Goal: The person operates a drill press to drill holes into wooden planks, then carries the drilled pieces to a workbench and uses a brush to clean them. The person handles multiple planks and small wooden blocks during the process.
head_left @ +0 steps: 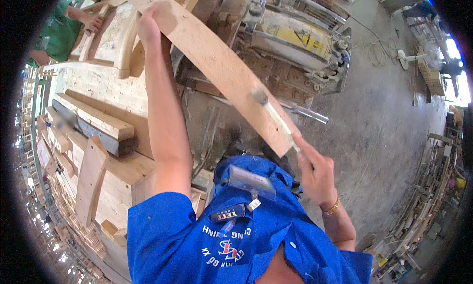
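A long, slightly curved wooden board [217, 60] slants across the view from the far left down toward my front. My left hand [150, 25] grips its far part at the left edge, with my arm stretched forward. At the near end, my right hand [315, 173] is closed round the pale handle of a hammer-like tool [279, 117]. The tool lies over the board's face, its dark grey head [259, 95] blurred. Whether the head touches the wood, I cannot tell.
A metal machine [290, 37] with rollers stands beyond the board. On the left, a workbench [111, 89] bears timber blocks [93, 116] and a chair-like frame [123, 47]. A co-worker's hand [92, 23], beside a green sleeve, rests on that frame. A white fan [406, 59] stands far right.
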The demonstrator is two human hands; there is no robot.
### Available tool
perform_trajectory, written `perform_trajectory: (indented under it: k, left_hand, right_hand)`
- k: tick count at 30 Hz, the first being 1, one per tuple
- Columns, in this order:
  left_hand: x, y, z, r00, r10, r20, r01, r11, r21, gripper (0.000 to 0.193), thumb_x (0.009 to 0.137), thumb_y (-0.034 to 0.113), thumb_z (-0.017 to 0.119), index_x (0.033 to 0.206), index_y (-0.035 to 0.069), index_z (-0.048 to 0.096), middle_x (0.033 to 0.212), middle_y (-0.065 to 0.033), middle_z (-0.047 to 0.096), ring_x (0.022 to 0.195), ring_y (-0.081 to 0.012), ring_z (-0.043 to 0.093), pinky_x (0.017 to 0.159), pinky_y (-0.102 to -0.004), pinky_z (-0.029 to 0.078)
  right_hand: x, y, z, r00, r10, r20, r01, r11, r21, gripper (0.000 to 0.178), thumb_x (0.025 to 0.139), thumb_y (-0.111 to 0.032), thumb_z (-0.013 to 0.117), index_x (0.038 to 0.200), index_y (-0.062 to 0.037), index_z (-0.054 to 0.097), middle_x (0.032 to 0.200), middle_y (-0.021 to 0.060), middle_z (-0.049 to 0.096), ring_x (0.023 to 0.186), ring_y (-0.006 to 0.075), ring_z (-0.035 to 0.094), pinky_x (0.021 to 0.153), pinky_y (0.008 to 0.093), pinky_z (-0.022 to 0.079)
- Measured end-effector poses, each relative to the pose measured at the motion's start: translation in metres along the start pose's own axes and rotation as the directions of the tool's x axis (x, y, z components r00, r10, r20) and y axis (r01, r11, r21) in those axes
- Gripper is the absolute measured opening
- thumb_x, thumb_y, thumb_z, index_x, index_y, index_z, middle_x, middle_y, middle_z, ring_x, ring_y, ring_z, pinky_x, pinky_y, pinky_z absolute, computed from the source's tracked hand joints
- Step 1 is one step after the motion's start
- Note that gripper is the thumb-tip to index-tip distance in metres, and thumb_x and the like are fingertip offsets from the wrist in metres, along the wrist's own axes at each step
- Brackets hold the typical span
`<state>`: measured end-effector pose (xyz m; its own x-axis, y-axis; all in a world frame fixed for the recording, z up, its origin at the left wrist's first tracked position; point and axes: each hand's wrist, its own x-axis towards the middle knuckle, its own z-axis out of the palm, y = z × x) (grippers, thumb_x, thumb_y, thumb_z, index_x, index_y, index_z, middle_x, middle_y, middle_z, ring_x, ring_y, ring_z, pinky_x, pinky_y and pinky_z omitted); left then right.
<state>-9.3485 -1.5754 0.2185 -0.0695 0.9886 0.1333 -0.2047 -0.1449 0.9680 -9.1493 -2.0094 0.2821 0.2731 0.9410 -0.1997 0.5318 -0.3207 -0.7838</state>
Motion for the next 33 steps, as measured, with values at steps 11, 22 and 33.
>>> perform_trajectory:
  k: [11, 22, 33]
  left_hand:
    - [-0.011, 0.010, 0.010, 0.992, -0.005, -0.129, 0.006, 1.000, 0.010, 0.034, 0.081, 0.019, 0.059, 0.107, -0.002, 0.055, 0.094, -0.0099, 0.063, 0.084, -0.0220, 0.063, 0.072, -0.0312, 0.050]
    - [0.007, -0.003, 0.018, 0.989, 0.113, -0.096, -0.110, 0.993, 0.042, 0.036, 0.082, 0.020, 0.059, 0.109, -0.002, 0.055, 0.095, -0.0099, 0.063, 0.082, -0.0205, 0.062, 0.074, -0.0300, 0.049]
    - [-0.001, 0.001, 0.025, 0.993, -0.063, -0.098, 0.063, 0.998, -0.007, 0.033, 0.081, 0.022, 0.060, 0.105, 0.000, 0.058, 0.094, -0.0079, 0.064, 0.080, -0.0193, 0.062, 0.072, -0.0291, 0.049]
  right_hand:
    - [0.012, 0.014, -0.022, 0.994, 0.019, 0.106, -0.020, 1.000, 0.008, 0.036, 0.085, -0.004, 0.050, 0.121, -0.0065, 0.054, 0.100, 0.0218, 0.061, 0.082, 0.0321, 0.064, 0.070, 0.0322, 0.050]
    - [0.038, 0.022, -0.015, 0.988, -0.155, 0.018, 0.155, 0.988, 0.001, 0.035, 0.087, -0.006, 0.050, 0.121, -0.0073, 0.054, 0.088, 0.0233, 0.060, 0.070, 0.0335, 0.062, 0.063, 0.0343, 0.048]
    - [0.108, -0.011, -0.009, 0.974, -0.213, 0.079, 0.214, 0.977, -0.005, 0.038, 0.084, -0.006, 0.050, 0.122, -0.0087, 0.054, 0.095, 0.0244, 0.060, 0.074, 0.0362, 0.063, 0.066, 0.0388, 0.049]
